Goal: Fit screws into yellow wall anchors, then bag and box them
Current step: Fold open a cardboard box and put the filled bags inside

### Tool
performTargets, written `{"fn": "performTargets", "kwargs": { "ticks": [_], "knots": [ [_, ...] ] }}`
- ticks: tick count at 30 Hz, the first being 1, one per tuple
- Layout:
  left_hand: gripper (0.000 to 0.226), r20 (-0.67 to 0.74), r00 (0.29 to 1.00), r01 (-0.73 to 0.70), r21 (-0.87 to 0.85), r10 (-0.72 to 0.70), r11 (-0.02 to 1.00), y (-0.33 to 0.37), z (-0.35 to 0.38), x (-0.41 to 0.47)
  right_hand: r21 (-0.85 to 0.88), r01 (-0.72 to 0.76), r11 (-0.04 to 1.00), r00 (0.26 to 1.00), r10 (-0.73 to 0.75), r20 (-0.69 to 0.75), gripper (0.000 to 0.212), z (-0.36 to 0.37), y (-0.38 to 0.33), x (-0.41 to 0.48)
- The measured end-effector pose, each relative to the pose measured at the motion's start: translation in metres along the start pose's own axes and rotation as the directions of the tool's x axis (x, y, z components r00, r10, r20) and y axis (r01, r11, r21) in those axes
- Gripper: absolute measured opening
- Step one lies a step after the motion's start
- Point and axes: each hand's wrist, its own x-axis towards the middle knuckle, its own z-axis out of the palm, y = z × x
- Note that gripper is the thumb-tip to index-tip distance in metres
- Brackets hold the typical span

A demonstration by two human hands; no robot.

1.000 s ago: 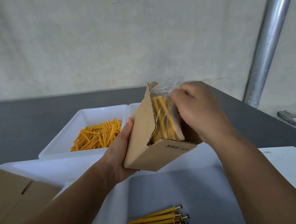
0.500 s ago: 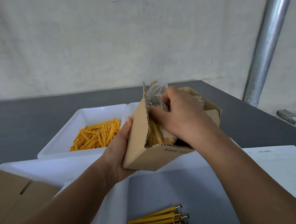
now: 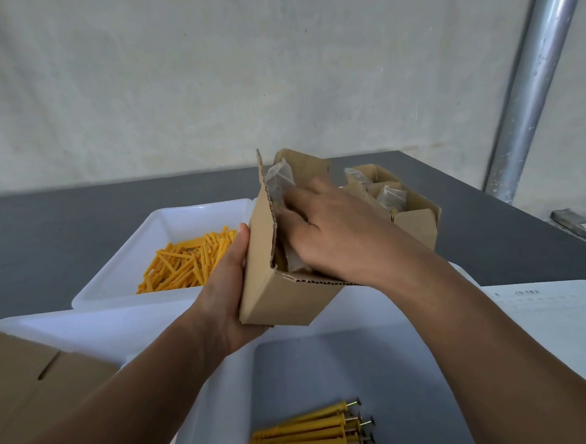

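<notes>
Head camera shows my left hand [image 3: 227, 294] wrapped round the near-left corner of the small cardboard box [image 3: 289, 301], holding it tilted in the air above the trays, open top leaning towards the right. My right hand [image 3: 337, 233] is inside the opening, fingers laid against the clear bag [image 3: 280, 181] of filled anchors. The bag's top edge sticks up past the left flap, and the blur keeps me from telling whether I am pinching it or only pressing it down. I think the risk is that tilt: if I draw the right hand out before the bag is seated, it could slide out into the near tray [image 3: 328, 367]. Pushing hard could also drive a screw tip through the film or buckle the raised flap. A second box [image 3: 418, 221], open and already holding bags, stands just behind on the right, close enough to knock. The far tray [image 3: 168, 226] on the left holds loose yellow anchors [image 3: 187, 262]. Anchors with screws fitted [image 3: 311, 437] lie in the near tray below. Flat cardboard [image 3: 26, 375] sits near left, a paper sheet [image 3: 565, 315] right, on the grey desk [image 3: 45, 230].
</notes>
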Motion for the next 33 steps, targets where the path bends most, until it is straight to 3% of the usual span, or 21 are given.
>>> {"fn": "performTargets", "kwargs": {
  "ticks": [2,3,4,6,12,19,22,25,27,29,31,33],
  "knots": [
    [0.028,0.039,0.998,-0.053,-0.004,0.053,0.999,-0.001,-0.008,0.0,-0.021,0.037,0.999,0.999,-0.037,0.0,0.018,0.001,-0.002,-0.002],
    [0.029,-0.014,0.999,-0.05,0.068,0.051,0.996,-0.004,-0.007,0.003,-0.076,0.077,0.994,0.997,-0.078,-0.013,0.024,0.002,-0.004,-0.003],
    [0.035,-0.038,0.999,0.024,0.093,-0.021,0.995,-0.005,-0.003,0.002,-0.151,0.121,0.981,0.992,-0.126,-0.026,0.028,0.002,-0.005,-0.006],
    [0.05,-0.02,0.984,0.178,-0.018,-0.178,0.984,-0.01,-0.003,-0.004,-0.243,0.141,0.96,0.983,-0.165,-0.083,0.026,0.007,-0.008,-0.008],
    [0.058,0.046,0.982,0.186,-0.158,-0.181,0.97,-0.014,-0.012,0.001,-0.313,0.007,0.95,0.978,-0.072,-0.196,0.03,0.023,-0.004,0.001],
    [0.055,-0.017,0.989,0.14,-0.137,-0.144,0.981,-0.016,-0.011,0.002,-0.368,-0.153,0.917,0.887,-0.036,-0.46,0.049,0.016,-0.005,-0.003],
    [0.059,-0.042,0.989,0.137,-0.119,-0.143,0.983,-0.014,-0.011,0.001,-0.277,-0.191,0.942,0.887,0.045,-0.459,0.06,0.007,-0.004,-0.005],
    [0.063,-0.097,0.984,0.132,-0.16,-0.148,0.978,-0.01,-0.007,0.001,-0.226,-0.116,0.967,0.913,0.014,-0.407,0.05,-0.005,0.002,-0.002],
    [0.062,-0.133,0.983,0.1,-0.196,-0.128,0.975,-0.006,-0.002,0.003,-0.094,-0.074,0.993,0.94,0.037,-0.339,0.046,-0.017,0.009,0.0],
    [0.06,-0.155,0.983,0.067,-0.209,-0.101,0.976,-0.001,0.006,0.009,0.159,-0.082,0.984,0.964,0.119,-0.238,0.055,-0.026,0.014,0.0],
    [0.059,-0.164,0.983,0.05,-0.209,-0.086,0.977,0.003,0.016,0.016,0.434,-0.197,0.879,0.944,0.29,-0.158,0.06,-0.028,0.014,-0.002],
    [0.059,-0.178,0.981,0.039,-0.222,-0.08,0.974,0.005,0.028,0.022,0.451,-0.239,0.86,0.934,0.331,-0.135,0.072,-0.025,0.016,-0.004]
  ]
}}
